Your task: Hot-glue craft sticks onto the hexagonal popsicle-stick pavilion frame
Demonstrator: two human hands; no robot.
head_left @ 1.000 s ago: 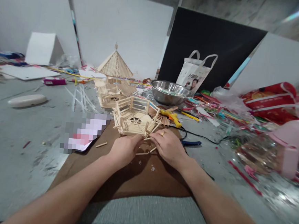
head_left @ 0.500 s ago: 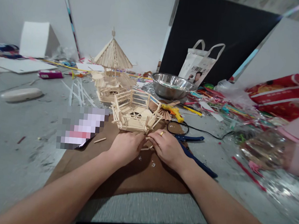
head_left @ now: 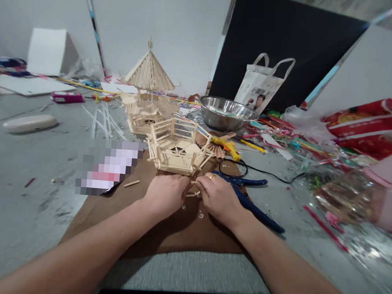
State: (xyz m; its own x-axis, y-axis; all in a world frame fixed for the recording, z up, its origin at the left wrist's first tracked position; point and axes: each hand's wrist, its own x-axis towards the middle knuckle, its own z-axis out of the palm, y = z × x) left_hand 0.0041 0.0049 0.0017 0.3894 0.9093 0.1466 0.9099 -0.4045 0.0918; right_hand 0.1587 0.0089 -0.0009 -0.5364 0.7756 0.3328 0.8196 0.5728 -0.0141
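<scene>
My left hand (head_left: 167, 192) is closed, its fingertips pinched at a short wooden stick (head_left: 193, 182) whose pale end shows between my hands. From the other side, the fingers of my right hand (head_left: 221, 198), which wears a ring, pinch toward the same stick. Below the fingertips lies another small stick piece (head_left: 192, 194) on the brown board (head_left: 189, 237). Just beyond my hands stands an open, fenced base of wooden sticks (head_left: 177, 163). Blue-handled pliers (head_left: 259, 211) lie beside my right hand. Left of my left hand rests a loose stick (head_left: 131, 183).
A stick pavilion (head_left: 149, 73) with a pointed roof stands behind the base. A yellow glue gun (head_left: 230, 147) with a black cord lies right of it, near a steel bowl (head_left: 227, 113). A pink-lidded bottle (head_left: 391, 194) and plastic scraps crowd the right; a white case (head_left: 30, 124) lies left.
My right hand has shifted slightly to the right, and more of the pliers shows behind its fingers. The left hand has barely moved.
</scene>
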